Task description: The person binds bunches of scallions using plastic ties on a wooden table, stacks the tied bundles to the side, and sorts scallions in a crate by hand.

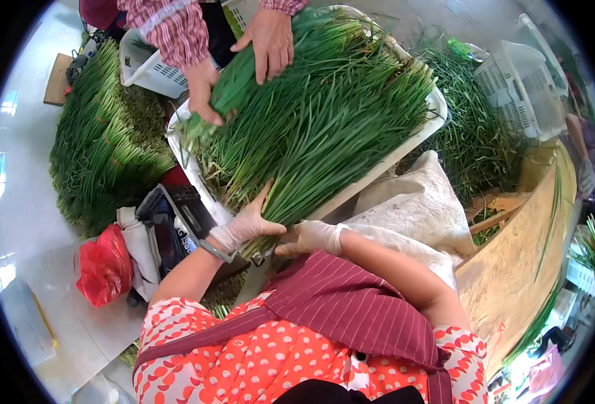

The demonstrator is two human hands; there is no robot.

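Observation:
Long green stalks with pale ends fill a white tub (pixel 368 174) in front of me. My left hand (pixel 249 225), in a thin pale glove, is wrapped round the base of a bunch of green stalks (pixel 321 168) whose leaves fan out to the upper right over the tub. My right hand (pixel 311 238), gloved too, is at the right of the same stalk ends with its fingers bent toward them; what its fingertips hold is hidden. Across the tub, a co-worker's two bare hands (pixel 268 50) handle another green bunch (pixel 235 87).
Stacked tied bunches (pixel 102 148) lie on the left floor, near a red plastic bag (pixel 105 266) and a dark box (pixel 191 205). At right are loose leaves (pixel 472 128), white crates (pixel 513 87), a white sack (pixel 418 205) and a curved wooden board (pixel 519 249).

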